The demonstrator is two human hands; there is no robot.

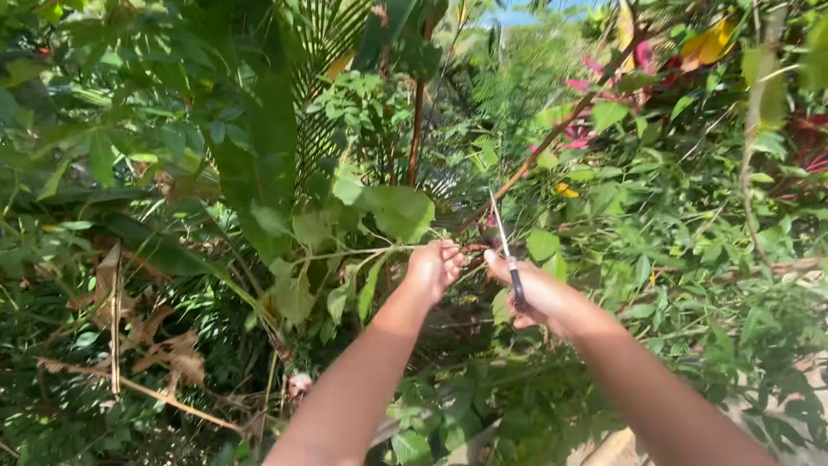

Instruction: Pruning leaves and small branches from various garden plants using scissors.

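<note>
The left hand [431, 269] has its fingers [450, 254] curled around a thin green stem [354, 253], pulling it taut and level so it stays put for the blade. Just beside it, the right hand [536, 293] is clenched on the dark handle of a narrow knife [507, 250], blade angled upward near a brown branch [552, 138]. Broad green leaves [398, 211] hang off the stem; dense foliage surrounds both arms.

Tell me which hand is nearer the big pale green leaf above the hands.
Left. The left hand grips a thin green stem just below and right of the big leaf; the right hand, holding a knife, lies farther right.
</note>
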